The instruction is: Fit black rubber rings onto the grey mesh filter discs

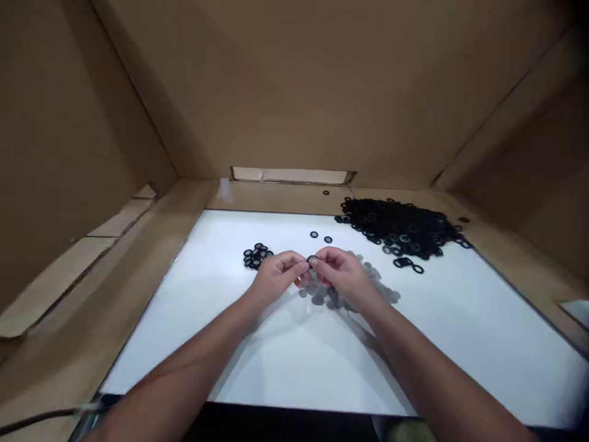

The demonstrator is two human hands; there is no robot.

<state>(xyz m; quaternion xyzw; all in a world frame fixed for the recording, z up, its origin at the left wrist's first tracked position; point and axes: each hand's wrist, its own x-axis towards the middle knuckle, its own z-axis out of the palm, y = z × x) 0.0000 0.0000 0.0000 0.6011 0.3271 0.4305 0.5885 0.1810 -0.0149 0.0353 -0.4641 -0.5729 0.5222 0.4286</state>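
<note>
My left hand (pixel 281 274) and my right hand (pixel 340 272) meet over the middle of the white board (pixel 221 319). Between their fingertips they pinch one black ring (pixel 312 259), its centre partly covered by the fingers. Beneath and behind my right hand lies a scattered group of grey translucent discs (pixel 332 299). Left of my left hand sits a small pile of black rings with grey centres (pixel 256 256). Two separate rings of that kind, one (pixel 313 234) and another (pixel 328 239), lie just beyond the hands.
A large heap of black rings (pixel 405 227) covers the back right of the board and spills onto the cardboard. A few rings (pixel 408 264) lie in front of it. Cardboard walls (pixel 294 86) rise around the board. A dark cable (pixel 41 417) is at the lower left.
</note>
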